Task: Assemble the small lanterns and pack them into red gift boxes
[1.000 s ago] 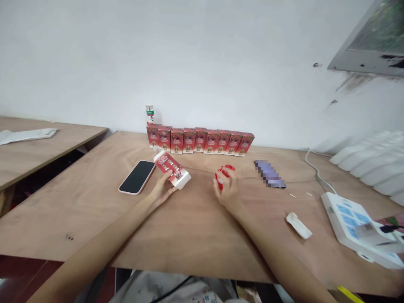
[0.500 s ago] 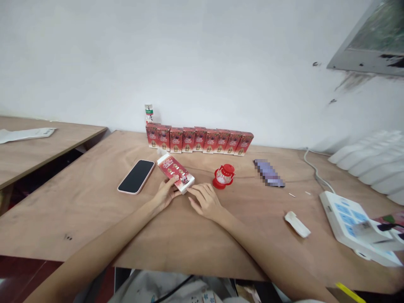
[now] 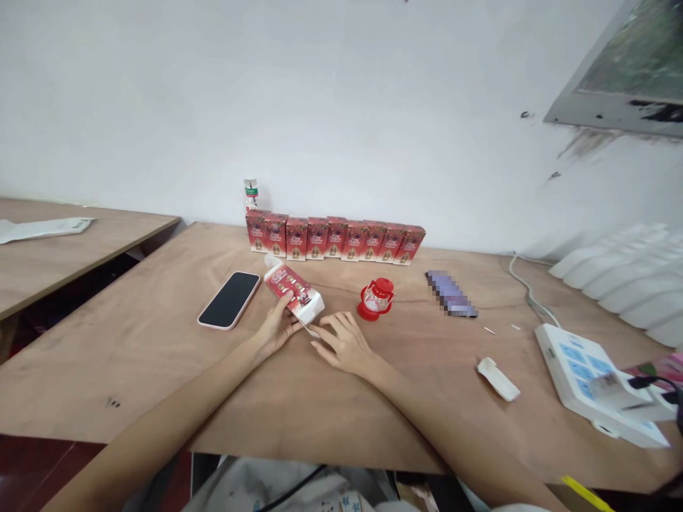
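Observation:
A red and white printed carton (image 3: 294,286) lies tilted in my left hand (image 3: 277,327), thumb on its top face and fingers beneath. Its near white end has a flap hanging down, and a pale flap also sticks out at the far end. My right hand (image 3: 344,343) is at the near end, its fingers spread and an index fingertip at the hanging flap; whether it presses there I cannot tell. Just beyond that hand stands a small red lantern (image 3: 376,299) with a clear middle.
Several red boxes (image 3: 336,237) stand in a row by the wall, a small tube-like packet (image 3: 250,193) behind them. A phone (image 3: 229,300) lies left, a blurred purple item (image 3: 451,293) right. Farther right are a white scrap (image 3: 498,379) and a power strip (image 3: 579,370) with its cable.
The carton's near end has come open, with its flap now swung down toward my right fingertips. The view has shifted slightly; the lantern and the row of boxes stand as before.

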A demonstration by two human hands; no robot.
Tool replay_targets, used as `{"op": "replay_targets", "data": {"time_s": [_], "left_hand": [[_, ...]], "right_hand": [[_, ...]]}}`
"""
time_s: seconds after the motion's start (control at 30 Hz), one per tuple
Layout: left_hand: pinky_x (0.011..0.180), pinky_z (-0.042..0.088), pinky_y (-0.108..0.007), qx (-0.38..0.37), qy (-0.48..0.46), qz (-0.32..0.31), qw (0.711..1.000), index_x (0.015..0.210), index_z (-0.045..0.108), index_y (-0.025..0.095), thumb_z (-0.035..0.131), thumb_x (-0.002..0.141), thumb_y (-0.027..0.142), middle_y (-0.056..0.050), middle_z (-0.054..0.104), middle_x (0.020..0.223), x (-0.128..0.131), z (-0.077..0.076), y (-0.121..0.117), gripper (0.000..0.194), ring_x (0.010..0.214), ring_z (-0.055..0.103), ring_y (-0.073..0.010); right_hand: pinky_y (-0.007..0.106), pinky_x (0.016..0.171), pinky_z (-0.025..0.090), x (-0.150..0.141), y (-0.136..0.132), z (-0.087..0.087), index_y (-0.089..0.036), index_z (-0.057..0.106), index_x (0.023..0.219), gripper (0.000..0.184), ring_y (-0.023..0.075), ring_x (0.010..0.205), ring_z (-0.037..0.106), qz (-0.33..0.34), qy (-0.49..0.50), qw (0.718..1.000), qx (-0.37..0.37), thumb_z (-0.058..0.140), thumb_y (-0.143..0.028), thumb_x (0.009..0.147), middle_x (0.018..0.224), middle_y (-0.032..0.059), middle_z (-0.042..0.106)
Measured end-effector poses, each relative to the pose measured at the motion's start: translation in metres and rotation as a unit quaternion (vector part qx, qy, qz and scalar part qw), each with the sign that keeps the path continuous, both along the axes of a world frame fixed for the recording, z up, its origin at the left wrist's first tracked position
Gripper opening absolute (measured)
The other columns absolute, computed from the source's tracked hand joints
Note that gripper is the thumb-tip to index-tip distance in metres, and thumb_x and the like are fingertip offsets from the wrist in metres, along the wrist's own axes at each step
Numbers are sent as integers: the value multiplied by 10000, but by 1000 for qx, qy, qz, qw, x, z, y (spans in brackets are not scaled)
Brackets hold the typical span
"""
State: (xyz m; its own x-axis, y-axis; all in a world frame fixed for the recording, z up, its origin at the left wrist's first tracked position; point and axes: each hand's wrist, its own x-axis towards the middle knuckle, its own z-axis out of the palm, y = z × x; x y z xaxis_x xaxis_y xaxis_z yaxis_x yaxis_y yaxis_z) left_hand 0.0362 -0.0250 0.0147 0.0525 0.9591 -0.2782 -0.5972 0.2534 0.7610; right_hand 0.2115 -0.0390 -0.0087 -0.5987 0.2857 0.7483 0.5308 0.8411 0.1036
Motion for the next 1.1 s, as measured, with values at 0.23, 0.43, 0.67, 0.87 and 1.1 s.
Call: {"op": "replay_targets", "data": {"time_s": [0.23,0.43,0.67,0.87,1.1], "left_hand": [[663,572,-268,-18,-18,0,1000,921,620,153,661,793,377,-69,705,865,1,1,0,261,729,673,-171],[723,567,-293,-25,-16,35,999,877,613,167,685,769,410,-56,688,831,1,0,2,275,721,658,-164],[781,555,-329,0,-6,86,996,839,586,188,764,688,372,-15,681,775,5,4,-3,297,736,662,-167],[756,559,-312,17,9,141,990,904,565,211,789,663,322,3,694,813,5,6,-6,347,740,669,-156],[571,519,-206,57,49,229,970,870,573,203,788,660,275,17,686,774,1,6,-2,309,646,649,-126]], "right_hand": [[318,679,338,-4,-4,0,-142,603,1167,322,198,754,480,-52,-28,998,14,446,-261,912,842,76,585],[325,701,338,-7,-6,-3,-165,602,1170,322,210,785,478,-150,-41,988,-24,462,-227,887,911,90,592],[340,671,313,-12,-12,-5,-194,561,1236,387,216,768,462,-239,-61,969,-20,480,-179,858,920,92,600],[362,667,336,-19,-10,-14,-144,533,1241,392,242,752,480,-272,-15,960,-69,463,-169,856,829,111,609],[383,713,401,-9,5,-23,-135,517,1205,359,279,821,538,-304,27,942,-138,445,-182,856,904,141,644]]}}
